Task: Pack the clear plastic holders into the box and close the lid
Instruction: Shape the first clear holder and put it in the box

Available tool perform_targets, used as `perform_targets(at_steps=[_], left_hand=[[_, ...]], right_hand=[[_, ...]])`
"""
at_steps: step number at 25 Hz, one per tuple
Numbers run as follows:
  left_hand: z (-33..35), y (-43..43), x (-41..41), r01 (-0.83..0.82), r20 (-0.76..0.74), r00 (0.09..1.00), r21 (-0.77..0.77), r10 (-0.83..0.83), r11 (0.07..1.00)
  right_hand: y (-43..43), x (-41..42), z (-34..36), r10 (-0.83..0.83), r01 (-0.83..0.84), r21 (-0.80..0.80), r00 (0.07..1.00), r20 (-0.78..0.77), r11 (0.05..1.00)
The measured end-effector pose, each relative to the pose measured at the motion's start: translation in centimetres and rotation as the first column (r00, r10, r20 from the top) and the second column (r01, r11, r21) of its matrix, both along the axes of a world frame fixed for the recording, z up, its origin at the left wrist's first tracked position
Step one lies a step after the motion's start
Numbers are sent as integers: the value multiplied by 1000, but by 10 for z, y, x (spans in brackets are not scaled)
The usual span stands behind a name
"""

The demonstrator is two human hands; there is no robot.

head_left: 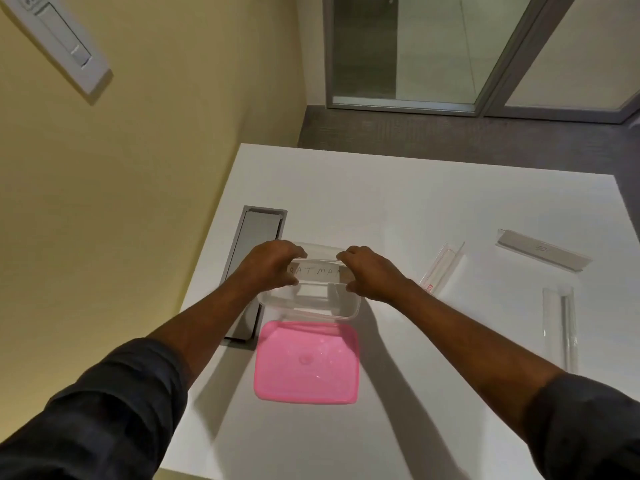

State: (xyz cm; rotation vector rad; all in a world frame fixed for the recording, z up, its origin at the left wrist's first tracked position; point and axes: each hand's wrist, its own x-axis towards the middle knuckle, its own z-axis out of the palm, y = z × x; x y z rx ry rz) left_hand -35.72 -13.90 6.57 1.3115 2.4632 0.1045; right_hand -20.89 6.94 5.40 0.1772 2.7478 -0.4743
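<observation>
A clear plastic holder (317, 270) with a handwritten paper label is held over the open clear box (346, 311). My left hand (273, 266) grips its left end and my right hand (369, 273) grips its right end. The pink lid (306, 363) lies flat on the white table just in front of the box. Three more clear holders lie to the right: one (441, 268) nearest the box, one with a grey card (543, 250) farther back, and one (561, 327) near the right edge.
A grey cable hatch (256, 237) is set into the white table (415, 209) left of the box. A yellow wall runs along the left. Grey floor and a glass door lie beyond the table's far edge.
</observation>
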Motion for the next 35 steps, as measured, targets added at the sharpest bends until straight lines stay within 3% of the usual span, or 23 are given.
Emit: perform_targets(at_steps=[8,21,35], left_hand=[[-39,4,-24,48,-88,994,-131,-59,990],[-85,13,-20,89,-123,986,-204,-116,975],[-102,6,-8,-13,-162,987,-94,-2,995]], right_hand=[[-28,-28,-40,34,-29,242,999,-16,970],[-53,-33,-85,-41,26,285,998,47,958],[-58,-32,-96,-39,35,332,999,7,943]])
